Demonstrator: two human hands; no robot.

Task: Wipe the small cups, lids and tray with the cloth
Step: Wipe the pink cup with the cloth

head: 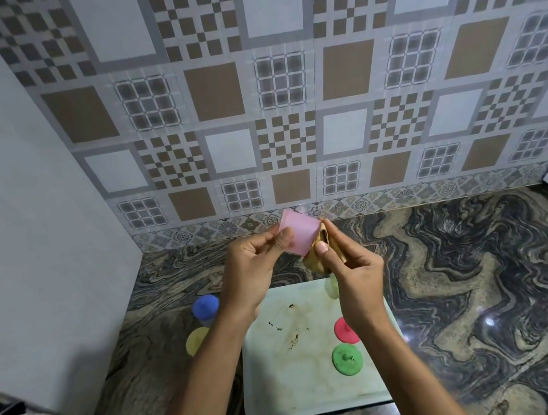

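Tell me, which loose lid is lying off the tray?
The yellow lid, on the counter left of the tray. The red lid and green lid both lie on the tray.

You face a back wall (285,85) tiled in brown, grey and white checks and squares, a floral border strip (402,196) at its foot, a plain pale wall (23,203) on your left, and a dark swirled stone counter (480,268) catching small glints of light.
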